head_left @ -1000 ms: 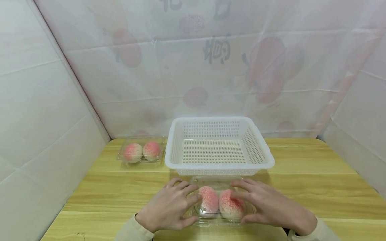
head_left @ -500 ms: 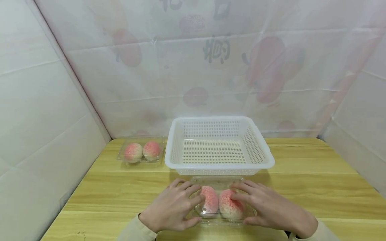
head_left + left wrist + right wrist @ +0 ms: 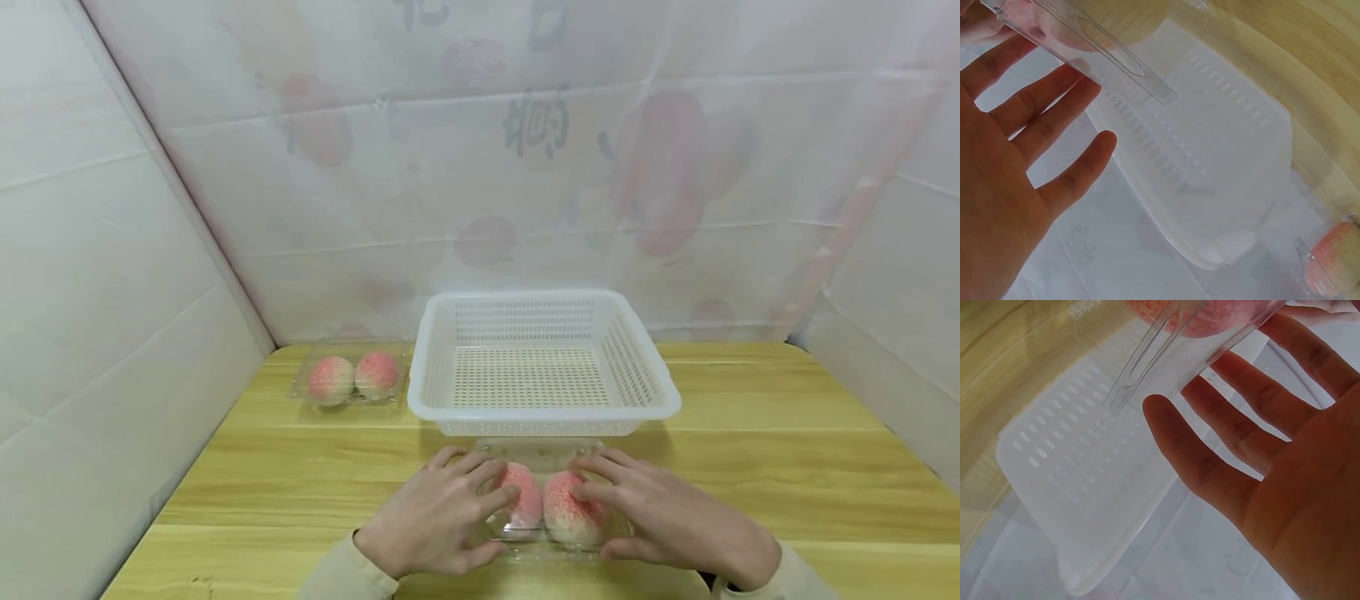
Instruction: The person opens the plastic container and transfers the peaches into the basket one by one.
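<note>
At the table's near edge lies a clear plastic clamshell box (image 3: 542, 454) with two pink-and-cream peaches inside, a left peach (image 3: 527, 500) and a right peach (image 3: 570, 510). My left hand (image 3: 438, 523) touches the top of its lid on the left, and my right hand (image 3: 667, 518) does the same on the right. In the left wrist view the fingers (image 3: 1047, 125) are spread and fairly straight, their tips at the lid edge. The right wrist view has similarly extended fingers (image 3: 1235, 434) against the plastic. Whether the lid is latched cannot be told.
Just behind the box stands a white perforated plastic basket (image 3: 543, 414), with nothing in it. To its left, a second clear clamshell (image 3: 393, 350) holds two more peaches (image 3: 331, 381). White printed cloth walls (image 3: 420, 208) enclose the wooden table (image 3: 765, 467) at the back and sides.
My left hand has shifted slightly to the right over the lid, its fingertips further across the left peach. The right hand has stayed almost in place.
</note>
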A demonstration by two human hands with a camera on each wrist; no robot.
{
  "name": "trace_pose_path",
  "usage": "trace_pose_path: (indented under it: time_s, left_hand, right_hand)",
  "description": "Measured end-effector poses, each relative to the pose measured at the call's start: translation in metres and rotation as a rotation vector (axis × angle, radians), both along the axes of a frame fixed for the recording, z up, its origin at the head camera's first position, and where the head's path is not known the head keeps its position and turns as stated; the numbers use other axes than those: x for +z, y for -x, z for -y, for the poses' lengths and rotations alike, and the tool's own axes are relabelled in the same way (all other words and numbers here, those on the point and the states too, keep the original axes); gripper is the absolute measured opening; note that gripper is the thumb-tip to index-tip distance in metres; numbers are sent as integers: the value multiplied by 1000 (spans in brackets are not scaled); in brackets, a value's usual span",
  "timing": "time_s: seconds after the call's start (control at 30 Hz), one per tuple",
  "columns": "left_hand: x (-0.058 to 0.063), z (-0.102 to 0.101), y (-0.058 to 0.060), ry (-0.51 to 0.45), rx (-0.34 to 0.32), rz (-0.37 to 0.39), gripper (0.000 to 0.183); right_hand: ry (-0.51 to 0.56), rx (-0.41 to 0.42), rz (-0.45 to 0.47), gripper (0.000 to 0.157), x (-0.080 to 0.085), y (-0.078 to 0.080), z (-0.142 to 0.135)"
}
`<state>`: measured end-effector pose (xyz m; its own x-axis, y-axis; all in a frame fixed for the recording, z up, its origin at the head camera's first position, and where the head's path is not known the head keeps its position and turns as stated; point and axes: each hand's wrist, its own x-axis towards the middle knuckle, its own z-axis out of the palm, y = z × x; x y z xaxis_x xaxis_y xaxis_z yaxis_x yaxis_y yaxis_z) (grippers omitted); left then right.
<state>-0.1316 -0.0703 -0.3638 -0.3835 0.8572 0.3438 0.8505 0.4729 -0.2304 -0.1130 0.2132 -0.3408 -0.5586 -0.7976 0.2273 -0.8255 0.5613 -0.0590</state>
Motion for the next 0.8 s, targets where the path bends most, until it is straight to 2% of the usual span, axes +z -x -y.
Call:
trace_pose_path:
  time_s: [0.27, 0.4, 0.57, 0.8]
  left_hand:
    - [-1, -4, -1, 21, 23, 17, 49]
    - [-2, -4, -1, 29, 23, -3, 52]
    - [-3, -4, -2, 33, 13, 6, 57]
    - [-4, -6, -3, 24, -2, 19, 58]
  right_hand:
    - [7, -19, 18, 54, 1, -2, 5]
    - [0, -13, -32, 59, -1, -4, 8]
    - [-15, -8, -102, 66, -4, -7, 13]
    - [11, -20, -141, 62, -7, -8, 19]
